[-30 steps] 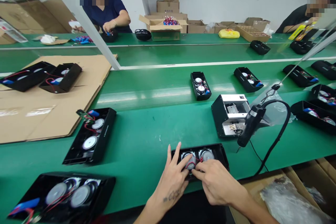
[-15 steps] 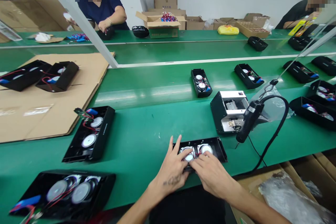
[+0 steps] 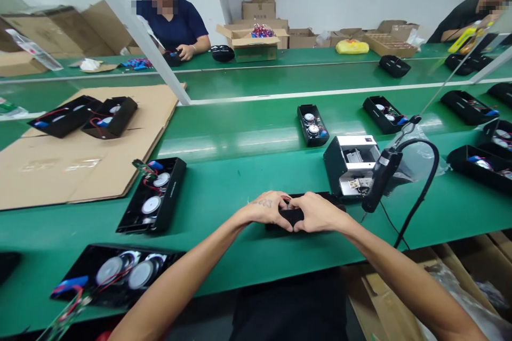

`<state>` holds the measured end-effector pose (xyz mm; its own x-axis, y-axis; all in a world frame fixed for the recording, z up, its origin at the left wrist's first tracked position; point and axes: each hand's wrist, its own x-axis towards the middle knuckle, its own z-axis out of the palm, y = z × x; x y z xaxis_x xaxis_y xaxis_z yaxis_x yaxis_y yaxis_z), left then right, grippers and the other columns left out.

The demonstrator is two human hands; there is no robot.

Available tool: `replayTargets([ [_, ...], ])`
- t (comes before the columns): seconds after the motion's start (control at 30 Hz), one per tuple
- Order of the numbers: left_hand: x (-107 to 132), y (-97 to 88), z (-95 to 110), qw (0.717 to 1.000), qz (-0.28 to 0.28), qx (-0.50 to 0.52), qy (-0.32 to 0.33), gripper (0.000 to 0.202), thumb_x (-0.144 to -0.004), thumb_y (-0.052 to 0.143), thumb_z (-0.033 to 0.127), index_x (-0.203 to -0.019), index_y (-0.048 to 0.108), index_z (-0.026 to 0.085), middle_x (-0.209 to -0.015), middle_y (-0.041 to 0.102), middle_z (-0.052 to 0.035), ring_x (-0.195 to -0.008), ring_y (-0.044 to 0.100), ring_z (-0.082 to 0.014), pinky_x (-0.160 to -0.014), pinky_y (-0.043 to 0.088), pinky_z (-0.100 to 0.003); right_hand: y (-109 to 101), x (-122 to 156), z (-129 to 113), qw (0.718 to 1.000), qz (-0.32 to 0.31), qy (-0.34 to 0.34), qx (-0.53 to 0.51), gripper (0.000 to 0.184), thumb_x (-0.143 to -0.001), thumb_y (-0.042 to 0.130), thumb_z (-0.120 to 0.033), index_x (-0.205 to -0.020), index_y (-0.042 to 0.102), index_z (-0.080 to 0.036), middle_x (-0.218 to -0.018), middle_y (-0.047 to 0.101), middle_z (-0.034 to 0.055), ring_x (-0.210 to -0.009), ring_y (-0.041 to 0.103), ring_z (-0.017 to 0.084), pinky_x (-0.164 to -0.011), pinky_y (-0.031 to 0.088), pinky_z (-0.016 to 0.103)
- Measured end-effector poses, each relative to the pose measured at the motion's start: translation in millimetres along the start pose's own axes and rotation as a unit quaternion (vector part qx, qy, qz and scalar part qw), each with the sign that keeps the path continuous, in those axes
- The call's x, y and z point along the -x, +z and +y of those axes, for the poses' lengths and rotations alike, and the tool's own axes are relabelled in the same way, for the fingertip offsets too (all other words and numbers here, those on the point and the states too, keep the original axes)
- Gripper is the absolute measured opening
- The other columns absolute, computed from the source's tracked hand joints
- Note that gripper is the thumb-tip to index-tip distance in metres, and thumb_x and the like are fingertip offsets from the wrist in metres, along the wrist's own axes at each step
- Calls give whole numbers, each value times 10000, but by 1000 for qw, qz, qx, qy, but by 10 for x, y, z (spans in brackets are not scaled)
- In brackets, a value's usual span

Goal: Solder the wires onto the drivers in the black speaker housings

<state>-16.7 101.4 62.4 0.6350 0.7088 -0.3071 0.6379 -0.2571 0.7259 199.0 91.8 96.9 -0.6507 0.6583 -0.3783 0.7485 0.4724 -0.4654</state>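
Note:
A black speaker housing (image 3: 290, 217) lies on the green belt (image 3: 240, 181) in front of me, mostly covered by my hands. My left hand (image 3: 267, 209) curls over its left part, fingers bent down onto it. My right hand (image 3: 316, 212) curls over its right part the same way, and the fingertips of both hands meet at the middle. What lies under the fingers is hidden. A black hanging screwdriver (image 3: 380, 180) with a looped cable dangles just right of my right hand.
Another open housing (image 3: 154, 195) with two round drivers lies to the left, one more (image 3: 116, 274) at the near left edge. A grey metal device (image 3: 352, 165) stands behind my hands. Cardboard sheet (image 3: 76, 154) far left. Several housings ride the belt at right. Two people work across the line.
Both hands moved away from me with the housing and now fold over it, hiding the two drivers that showed before. The view has shifted forward.

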Motion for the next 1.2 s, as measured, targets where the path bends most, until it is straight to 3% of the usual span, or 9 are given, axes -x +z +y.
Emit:
replayTargets([
  [0.37, 14, 39, -13, 1000, 0, 17, 6, 362, -712, 928, 536, -632, 752, 230, -1330, 755, -13, -1233, 704, -309, -978, 526, -359, 39, -3, -80, 1000, 13, 13, 24, 326, -788, 775, -338, -1090, 805, -218, -785, 799, 55, -837, 770, 299, -686, 383, 328],
  [0.63, 21, 36, -17, 999, -2, -2, 48, 306, -768, 932, 469, -662, 780, 226, -1353, 741, -14, -1218, 708, -275, -1026, 518, -362, 166, -5, -32, 998, 35, -28, 54, 399, -827, 757, -316, -1209, 786, -200, -949, 832, 100, -916, 774, 303, -750, 440, 349],
  [0.77, 114, 147, 13, 997, 16, -41, 62, 210, -749, 962, 412, -843, 849, 262, -1345, 747, -21, -1388, 601, -368, -1178, 434, -497, 265, 175, -67, 993, 66, -60, 76, 388, -869, 747, -286, -1237, 748, -164, -963, 823, 126, -902, 769, 309, -822, 497, 407],
  [0.83, 198, 266, 14, 995, 31, -65, 69, 219, -765, 958, 394, -925, 862, 281, -1372, 739, -27, -1475, 514, -421, -1231, 364, -593, 318, 348, -56, 983, 137, -109, 49, 347, -898, 716, -232, -1240, 729, -178, -1012, 823, 116, -929, 762, 302, -861, 528, 432],
  [0.93, 339, 517, -17, 983, 87, -123, 106, 204, -790, 950, 408, -914, 855, 277, -1380, 740, -19, -1525, 440, -451, -1265, 296, -665, 366, 644, 85, 912, 390, -108, -70, 330, -961, 682, -212, -1289, 693, -239, -1170, 797, 84, -1035, 744, 273, -907, 578, 418],
  [1.03, 452, 778, -68, 957, 157, -185, 158, 185, -839, 910, 416, -904, 830, 262, -1372, 740, -4, -1553, 400, -425, -1290, 287, -639, 370, 852, 405, 739, 661, 52, -118, 399, -975, 718, -290, -1365, 652, -241, -1264, 718, 113, -1104, 702, 286, -910, 597, 436],
  [1.1, 494, 910, -102, 938, 195, -219, 184, 178, -840, 900, 392, -892, 807, 249, -1377, 731, -8, -1570, 372, -412, -1305, 276, -620, 364, 907, 675, 663, 726, 147, -105, 549, -962, 734, -389, -1460, 587, -211, -1382, 641, 172, -1212, 660, 334, -948, 589, 500],
  [1.13, 505, 958, -118, 930, 210, -233, 194, 184, -828, 906, 381, -876, 794, 244, -1377, 728, -11, -1575, 362, -411, -1311, 269, -615, 363, 916, 809, 661, 720, 180, -109, 615, -966, 717, -440, -1505, 550, -196, -1437, 610, 200, -1269, 639, 357, -989, 576, 540],
  [1.2, 507, 1018, -143, 917, 233, -249, 205, 211, -808, 917, 384, -849, 771, 237, -1378, 724, -13, -1577, 358, -409, -1316, 263, -609, 370, 917, 1040, 704, 657, 225, -151, 641, -992, 650, -516, -1526, 536, -180, -1447, 630, 220, -1298, 642, 375, -1057, 544, 595],
])
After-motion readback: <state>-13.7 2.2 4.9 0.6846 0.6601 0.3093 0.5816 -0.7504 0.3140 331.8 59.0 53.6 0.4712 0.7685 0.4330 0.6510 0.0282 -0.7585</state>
